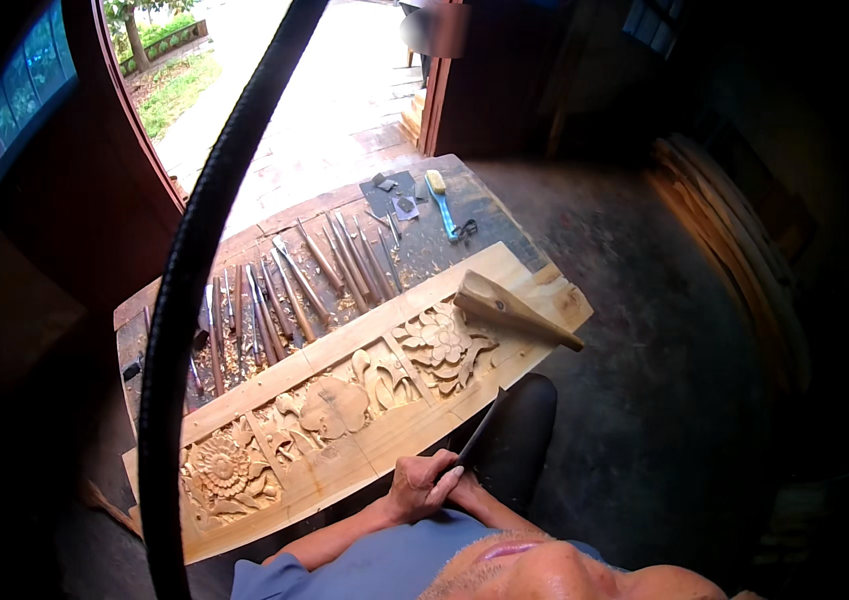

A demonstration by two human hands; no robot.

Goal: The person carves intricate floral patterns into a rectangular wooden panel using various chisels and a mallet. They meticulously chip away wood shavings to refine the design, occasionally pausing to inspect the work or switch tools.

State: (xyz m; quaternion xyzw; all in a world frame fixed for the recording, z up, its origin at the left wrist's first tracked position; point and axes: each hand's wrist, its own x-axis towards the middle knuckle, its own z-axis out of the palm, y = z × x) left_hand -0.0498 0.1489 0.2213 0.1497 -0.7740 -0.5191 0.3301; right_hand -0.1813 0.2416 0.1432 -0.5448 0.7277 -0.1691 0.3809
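Note:
My left hand (423, 492) is closed at the lower middle, just beyond the board's near edge. My right hand (465, 488) lies against it, mostly behind it, with fingers bent; a dark, flat, elongated object (477, 432) rises from them, too unclear to name. A long pale carved board (340, 455) with floral relief panels lies across the bench in front of me. A wooden mallet (490, 300) rests on its right end. Rows of chisels and gouges (320, 260) lie among wood shavings along the board's far side.
The worn bench (485, 215) also bears a blue-handled brush (442, 205) and small dark abrasive pieces (385, 185). An open doorway (295, 120) shows a bright path beyond. Long planks (725, 260) lean at the right. A black cable (205, 230) crosses the view on the left.

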